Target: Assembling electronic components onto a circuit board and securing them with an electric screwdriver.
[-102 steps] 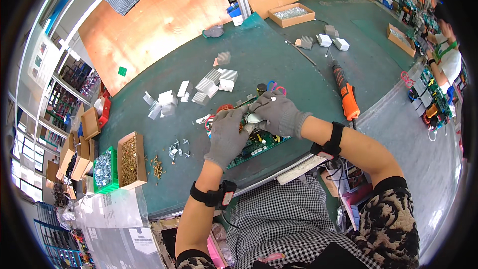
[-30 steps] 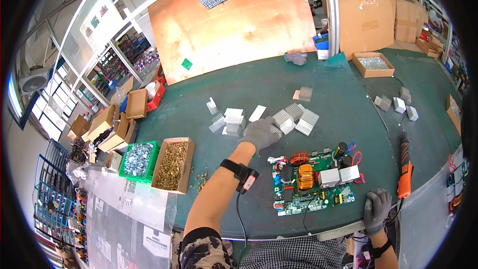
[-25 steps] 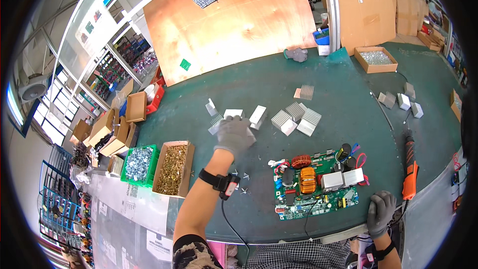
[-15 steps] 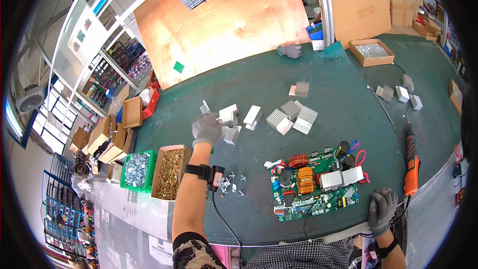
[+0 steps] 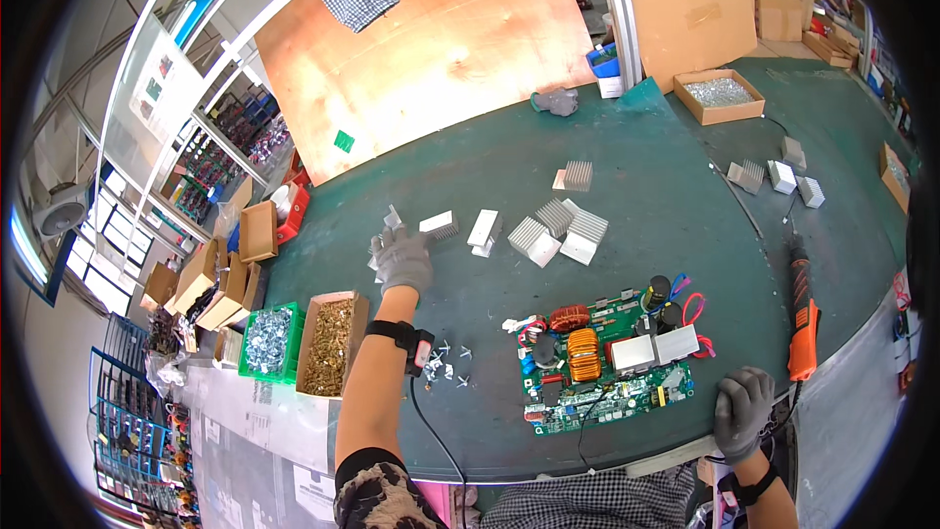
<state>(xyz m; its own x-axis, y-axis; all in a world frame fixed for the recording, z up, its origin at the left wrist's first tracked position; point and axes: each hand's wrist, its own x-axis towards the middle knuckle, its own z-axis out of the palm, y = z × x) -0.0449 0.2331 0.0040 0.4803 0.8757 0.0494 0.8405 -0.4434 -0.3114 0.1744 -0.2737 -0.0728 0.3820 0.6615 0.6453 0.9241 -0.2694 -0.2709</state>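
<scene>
Hands: L hand point(image 5: 402, 261), grey-gloved, is at far L of the heat sink group, fingers fwd over a partly hidden heat sink point(image 5: 373, 263); grip cannot be confirmed. R hand point(image 5: 744, 413), fingers curled, rests at the counter's point(image 5: 450, 157) front edge, just R of the PCB point(image 5: 607, 362); no item visible in it. Small metal piece point(image 5: 393, 216) is just beyond L fingertips, contact unclear. Finned block point(image 5: 440, 224) lies just R of L hand, long axis approx. L-R. PCB is well apart from L hand, to R and nearer the body, long axis approx. L-R. L hand is nearer the heat sinks.
</scene>
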